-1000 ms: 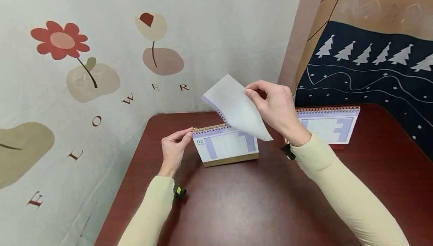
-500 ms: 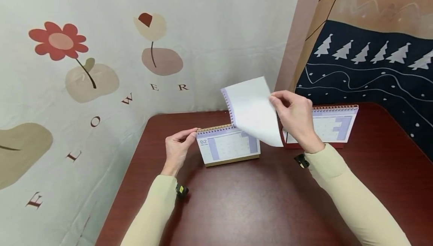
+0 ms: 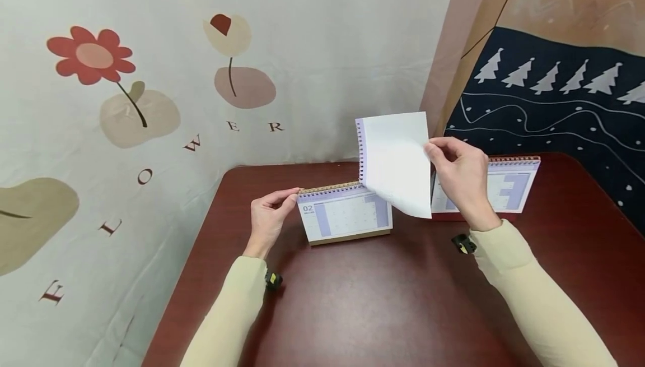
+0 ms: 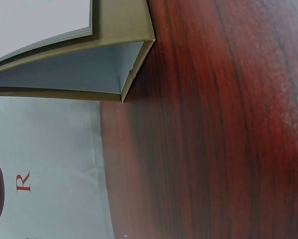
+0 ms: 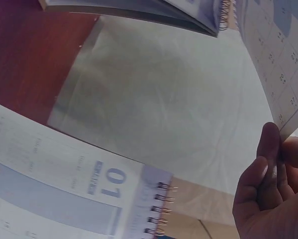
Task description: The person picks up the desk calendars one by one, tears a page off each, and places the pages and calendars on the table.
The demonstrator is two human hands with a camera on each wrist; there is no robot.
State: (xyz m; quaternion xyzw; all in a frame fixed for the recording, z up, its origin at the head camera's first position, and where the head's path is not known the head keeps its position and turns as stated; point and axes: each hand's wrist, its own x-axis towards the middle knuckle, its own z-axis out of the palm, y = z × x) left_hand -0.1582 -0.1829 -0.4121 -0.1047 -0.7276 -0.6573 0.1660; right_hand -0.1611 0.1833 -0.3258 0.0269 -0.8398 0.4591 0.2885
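Note:
A desk calendar showing "02" stands on its tan base. My left hand pinches the left end of its spiral binding between thumb and fingers. My right hand pinches the outer edge of a calendar page, raised with its blank side toward the head camera. The page's punched lilac edge stands upright, off most of the rings, with its lower end right at the binding. In the right wrist view the page's printed date grid shows. The left wrist view shows the calendar's hollow tan base.
A second desk calendar on a red base stands to the right, partly behind my right hand; its "01" page shows in the right wrist view. Both stand on a dark red wooden table. A printed cloth hangs behind.
My right hand has moved right with the page, whose punched edge has swung from slanted to upright as it came off more rings. My left hand has kept its hold, shifting slightly right in view.

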